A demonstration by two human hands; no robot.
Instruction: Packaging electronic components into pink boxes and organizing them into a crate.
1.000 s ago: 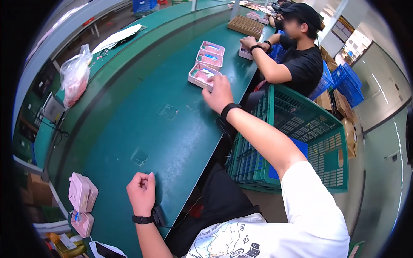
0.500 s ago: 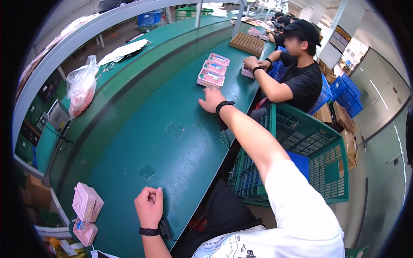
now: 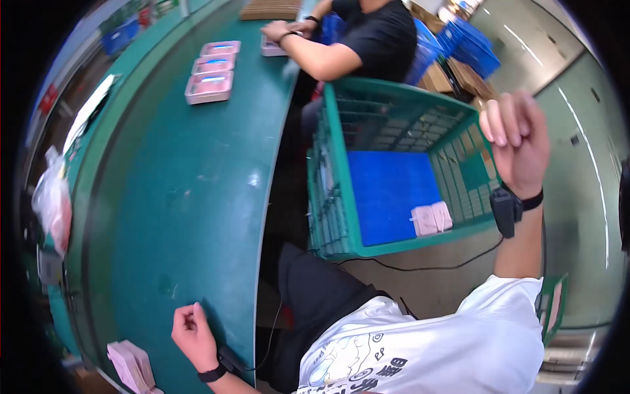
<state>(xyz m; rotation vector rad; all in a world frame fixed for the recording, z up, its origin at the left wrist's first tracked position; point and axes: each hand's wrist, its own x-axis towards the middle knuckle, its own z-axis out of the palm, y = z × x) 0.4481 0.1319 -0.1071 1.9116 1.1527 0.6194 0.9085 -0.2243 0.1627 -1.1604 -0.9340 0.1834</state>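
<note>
My left hand (image 3: 195, 335) rests at the near end of the green worktable (image 3: 197, 217), its fingers curled in with nothing visible in them. Raised at the right, beyond the rim of a large green crate (image 3: 354, 226), my right hand (image 3: 518, 141) is slightly blurred. Its fingers bend loosely, and no object shows in it. Inside the crate, pale pink boxes (image 3: 431, 218) lie on a blue bottom. Closer to my left hand, more pink boxes (image 3: 130, 364) stand at the table's near left corner. Three open pink boxes (image 3: 209, 87) with blue-and-white contents form a row farther up the table.
A co-worker in a black shirt (image 3: 380, 39) sits at the far right of the table, both hands at a pink box (image 3: 270, 47). A brown divided tray (image 3: 270, 9) lies beyond. Blue crates (image 3: 467, 49) are stacked behind. A clear bag (image 3: 52, 200) hangs at the left.
My right hand has left the row of pink boxes and swung right, past the green crate. The view has turned right, showing the crate's inside. My left hand stays curled on the table.
</note>
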